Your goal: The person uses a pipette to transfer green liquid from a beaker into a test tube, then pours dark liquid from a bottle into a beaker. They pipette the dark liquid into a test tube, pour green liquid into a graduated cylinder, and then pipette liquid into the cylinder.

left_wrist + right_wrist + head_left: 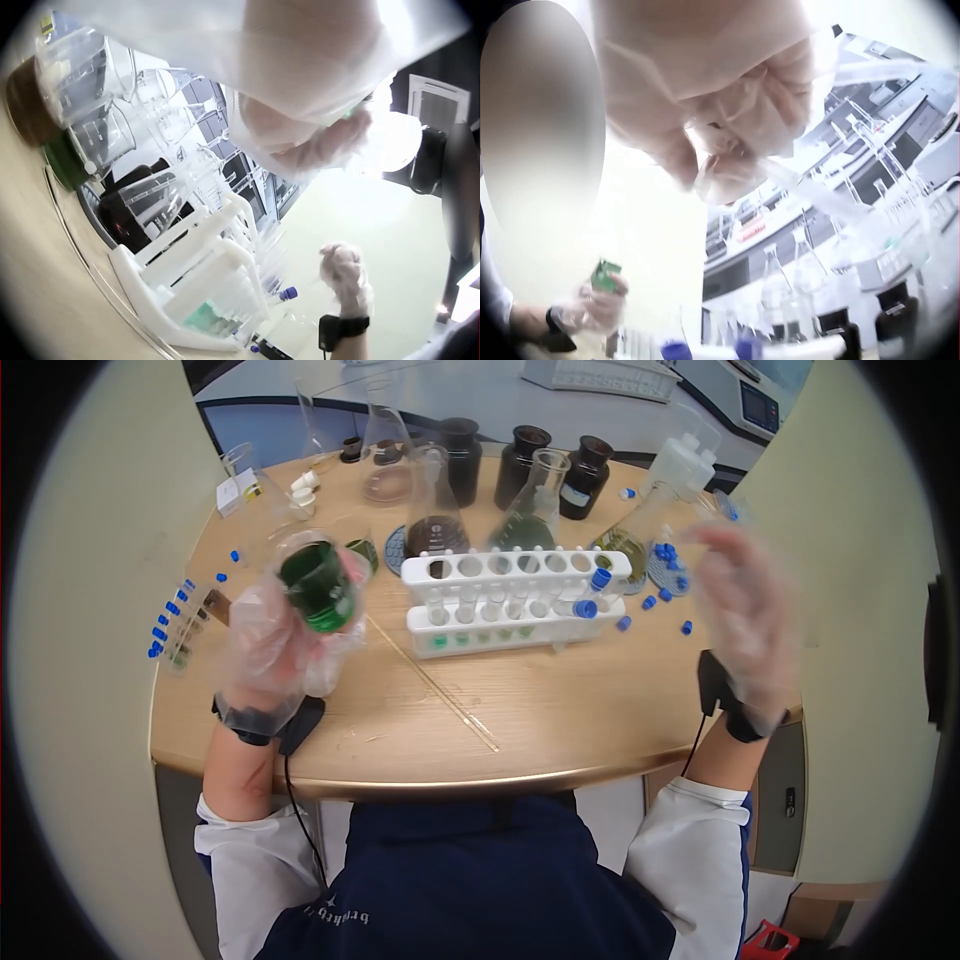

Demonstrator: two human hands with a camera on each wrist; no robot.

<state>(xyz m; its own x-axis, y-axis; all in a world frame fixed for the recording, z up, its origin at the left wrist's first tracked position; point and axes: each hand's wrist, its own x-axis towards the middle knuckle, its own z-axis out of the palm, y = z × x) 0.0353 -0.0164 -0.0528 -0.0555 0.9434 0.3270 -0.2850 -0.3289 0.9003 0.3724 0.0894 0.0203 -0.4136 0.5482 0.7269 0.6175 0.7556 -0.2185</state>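
Note:
My gloved left hand (265, 635) grips a small glass beaker (318, 588) of green liquid, raised over the left side of the table. Out to the right, my gloved right hand (745, 615) is lifted and blurred. Its fingers (780, 97) are curled in the right wrist view, and a translucent tube (821, 196) slants out from them; I cannot tell its exact kind. Between the hands stands a white test tube rack (515, 643), with several tubes holding a little green liquid. Two blue-capped tubes (600, 579) stick up at its right end.
Behind the rack stand conical flasks (435, 510) with dark liquids and brown bottles (585, 480). Thin glass rods (440, 690) lie in front. Loose blue caps (665, 595) are scattered at the right; capped tubes (170, 622) lie at the far left. A wash bottle (685, 465) stands back right.

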